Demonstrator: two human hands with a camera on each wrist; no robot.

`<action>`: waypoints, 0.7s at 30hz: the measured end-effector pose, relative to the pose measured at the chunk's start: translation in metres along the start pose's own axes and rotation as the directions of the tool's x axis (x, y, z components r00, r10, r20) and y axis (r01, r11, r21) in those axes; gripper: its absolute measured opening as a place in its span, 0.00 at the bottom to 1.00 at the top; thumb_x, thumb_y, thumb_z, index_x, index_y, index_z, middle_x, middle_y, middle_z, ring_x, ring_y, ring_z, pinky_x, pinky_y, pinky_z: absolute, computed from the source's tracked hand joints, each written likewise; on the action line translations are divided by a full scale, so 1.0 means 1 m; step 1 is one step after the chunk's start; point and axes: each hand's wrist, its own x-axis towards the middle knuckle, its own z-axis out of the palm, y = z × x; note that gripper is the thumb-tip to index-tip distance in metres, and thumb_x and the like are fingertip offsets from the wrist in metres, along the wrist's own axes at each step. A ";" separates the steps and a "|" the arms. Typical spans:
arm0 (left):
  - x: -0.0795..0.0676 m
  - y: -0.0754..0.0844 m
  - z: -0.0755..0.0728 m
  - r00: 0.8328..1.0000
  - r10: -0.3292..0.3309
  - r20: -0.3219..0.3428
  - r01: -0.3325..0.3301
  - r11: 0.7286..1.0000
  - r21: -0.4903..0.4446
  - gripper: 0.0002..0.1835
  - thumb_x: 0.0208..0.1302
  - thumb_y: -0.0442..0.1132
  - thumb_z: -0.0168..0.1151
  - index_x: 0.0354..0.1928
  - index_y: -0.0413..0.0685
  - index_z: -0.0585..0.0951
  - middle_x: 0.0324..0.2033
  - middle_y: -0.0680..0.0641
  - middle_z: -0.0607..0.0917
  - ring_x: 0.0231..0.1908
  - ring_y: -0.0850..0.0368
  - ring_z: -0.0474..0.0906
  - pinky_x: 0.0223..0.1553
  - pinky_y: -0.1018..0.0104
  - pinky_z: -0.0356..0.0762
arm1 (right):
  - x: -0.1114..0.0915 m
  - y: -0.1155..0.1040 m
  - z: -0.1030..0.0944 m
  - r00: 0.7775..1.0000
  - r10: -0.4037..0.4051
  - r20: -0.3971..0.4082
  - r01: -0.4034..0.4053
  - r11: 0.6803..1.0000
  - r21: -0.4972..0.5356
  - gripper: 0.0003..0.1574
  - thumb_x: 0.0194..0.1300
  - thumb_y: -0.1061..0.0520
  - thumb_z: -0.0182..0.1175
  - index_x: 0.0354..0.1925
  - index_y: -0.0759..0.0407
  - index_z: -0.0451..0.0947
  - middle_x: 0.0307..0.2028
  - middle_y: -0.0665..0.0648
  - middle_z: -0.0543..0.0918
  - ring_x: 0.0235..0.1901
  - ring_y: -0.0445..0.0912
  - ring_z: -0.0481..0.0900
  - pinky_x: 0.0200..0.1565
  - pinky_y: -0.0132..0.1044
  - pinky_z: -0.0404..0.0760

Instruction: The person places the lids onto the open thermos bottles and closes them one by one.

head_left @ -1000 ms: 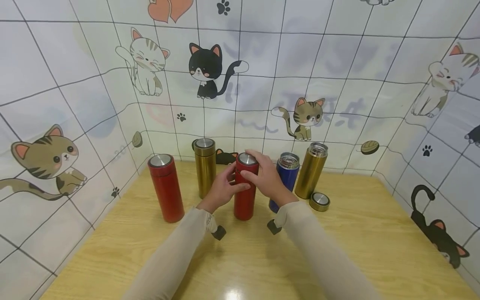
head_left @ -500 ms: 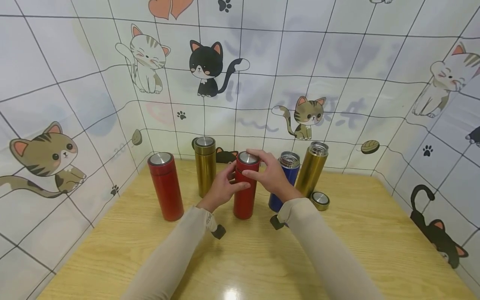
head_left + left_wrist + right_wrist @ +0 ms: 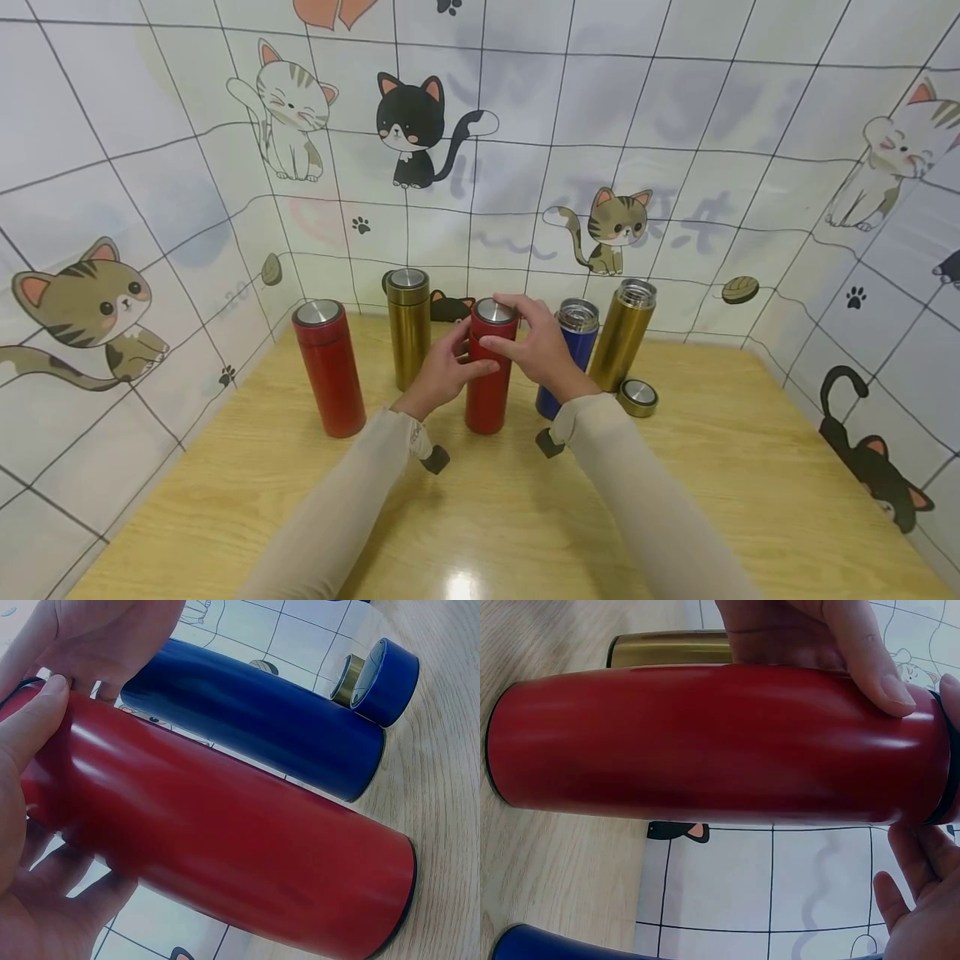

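A red thermos with a steel-topped lid stands upright at the middle of the table. My left hand grips its upper body from the left, thumb across the front. Around the lid curl the fingers of my right hand, with the thumb on the near side. The left wrist view shows the left thumb just below the lid seam. Right of this thermos stands a lidless blue thermos, partly hidden by the right hand.
Another red thermos and a lidded gold thermos stand to the left. At the right is a lidless gold thermos, with a gold lid on the table. A blue lid lies beside the blue thermos.
The right hand has shifted slightly around the lid while keeping its hold. The left hand stays on the thermos body. The whole head view has tilted down a little.
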 end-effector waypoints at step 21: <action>0.009 -0.031 0.001 0.999 0.038 -0.037 -0.038 0.999 0.002 0.41 0.58 0.40 0.71 0.72 0.62 0.64 0.61 0.51 0.75 0.55 0.48 0.77 0.51 0.56 0.79 | 0.002 -0.005 0.018 0.973 -0.091 -0.212 0.019 0.947 -0.320 0.41 0.50 0.38 0.74 0.53 0.60 0.74 0.45 0.56 0.80 0.43 0.50 0.71 0.41 0.43 0.77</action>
